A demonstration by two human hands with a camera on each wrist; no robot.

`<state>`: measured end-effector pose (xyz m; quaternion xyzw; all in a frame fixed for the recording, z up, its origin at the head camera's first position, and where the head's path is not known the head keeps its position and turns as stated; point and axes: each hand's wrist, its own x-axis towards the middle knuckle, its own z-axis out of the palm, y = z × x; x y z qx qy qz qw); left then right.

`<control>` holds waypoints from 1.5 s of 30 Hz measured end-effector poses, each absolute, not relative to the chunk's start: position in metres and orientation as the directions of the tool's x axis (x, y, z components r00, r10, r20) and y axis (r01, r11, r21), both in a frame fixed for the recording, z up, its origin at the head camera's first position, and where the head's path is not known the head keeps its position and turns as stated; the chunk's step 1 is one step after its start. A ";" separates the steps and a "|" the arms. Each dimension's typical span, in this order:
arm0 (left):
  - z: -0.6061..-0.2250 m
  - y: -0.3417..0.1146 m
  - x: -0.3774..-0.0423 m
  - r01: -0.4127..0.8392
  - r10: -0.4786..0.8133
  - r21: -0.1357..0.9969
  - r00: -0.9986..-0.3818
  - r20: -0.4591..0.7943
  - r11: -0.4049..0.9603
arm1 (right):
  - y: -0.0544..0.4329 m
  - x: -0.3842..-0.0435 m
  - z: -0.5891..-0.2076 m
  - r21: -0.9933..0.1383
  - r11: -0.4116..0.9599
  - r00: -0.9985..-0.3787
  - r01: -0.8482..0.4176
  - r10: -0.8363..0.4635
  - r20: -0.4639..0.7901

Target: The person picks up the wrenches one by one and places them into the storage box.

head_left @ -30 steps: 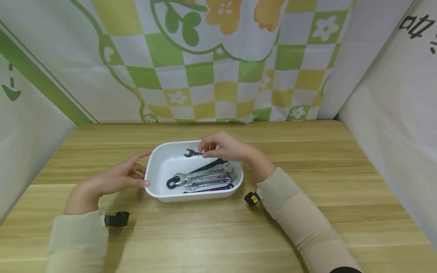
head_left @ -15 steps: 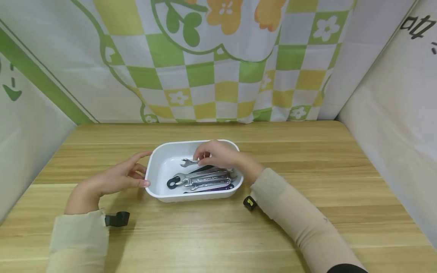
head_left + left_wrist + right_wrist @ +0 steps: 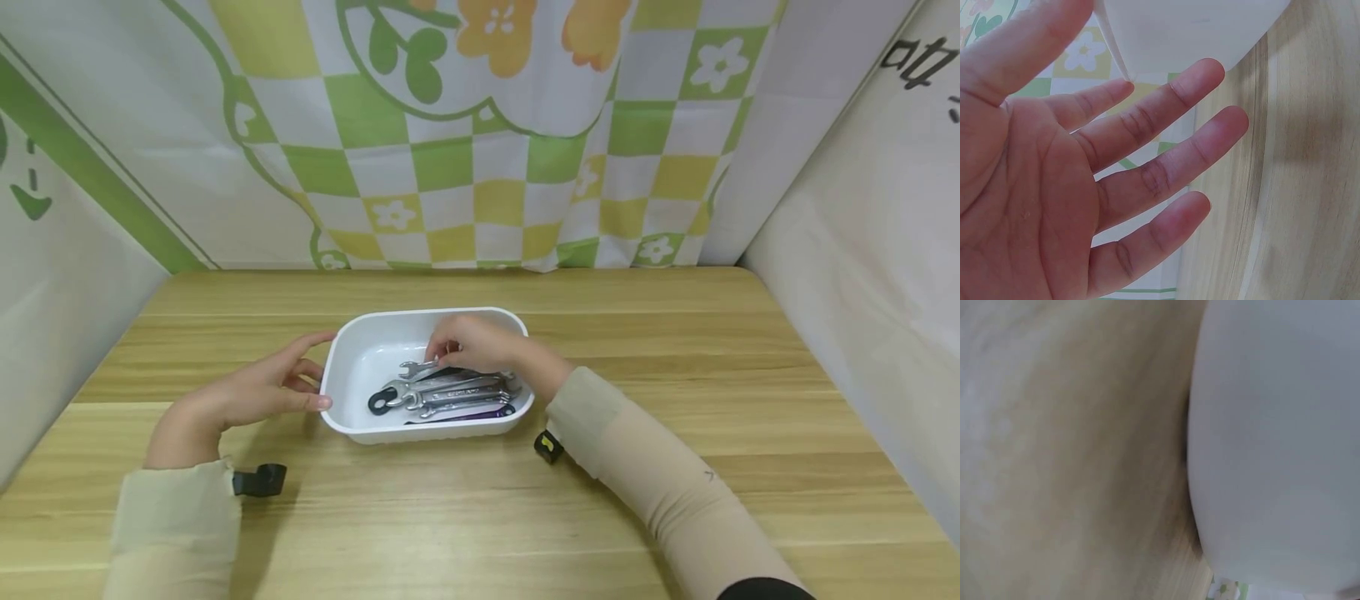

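Observation:
A white plastic box (image 3: 347,358) stands on the wooden table, with several wrenches (image 3: 457,395) lying in a bunch along its near side. Inside it, my right hand (image 3: 483,343) pinches a small silver open-end wrench (image 3: 415,368), its jaw end pointing left, low over the others. The fingers partly hide that wrench. My left hand (image 3: 258,390) touches the box's left end, thumb at the near rim. In the left wrist view, its fingers (image 3: 1172,159) are spread and nearly straight beside the box wall (image 3: 1191,34). The right wrist view shows only the box's outer wall (image 3: 1272,450).
Among the wrenches lie one with a black ring end (image 3: 378,402) and a purple one (image 3: 480,414) along the near wall. Bare tabletop (image 3: 450,508) surrounds the box. A checked, flowered cloth (image 3: 480,192) hangs behind the table, with pale walls at both sides.
My right hand has lowered the small wrench into the box, moving slightly left and toward the near side, down onto the bunch. The left hand has stayed at the box's end.

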<state>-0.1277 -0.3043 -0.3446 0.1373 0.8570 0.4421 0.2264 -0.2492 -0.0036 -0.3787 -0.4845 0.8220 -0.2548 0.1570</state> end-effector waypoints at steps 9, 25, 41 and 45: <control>-0.349 -0.303 -0.128 0.032 0.443 0.825 -0.855 -0.269 0.564 | -0.002 -0.250 -0.385 -0.554 0.430 -0.488 -0.712 -0.872 -0.050; -0.349 -0.304 -0.132 0.046 0.437 0.818 -0.861 -0.258 0.573 | -0.004 -0.254 -0.388 -0.550 0.425 -0.480 -0.719 -0.876 -0.050; -0.345 -0.302 -0.133 0.069 0.440 0.811 -0.865 -0.242 0.581 | 0.005 -0.251 -0.369 -0.544 0.433 -0.470 -0.719 -0.879 -0.079; -0.338 -0.300 -0.128 0.057 0.399 0.774 -0.879 -0.261 0.631 | 0.015 -0.248 -0.354 -0.519 0.437 -0.463 -0.734 -0.882 -0.087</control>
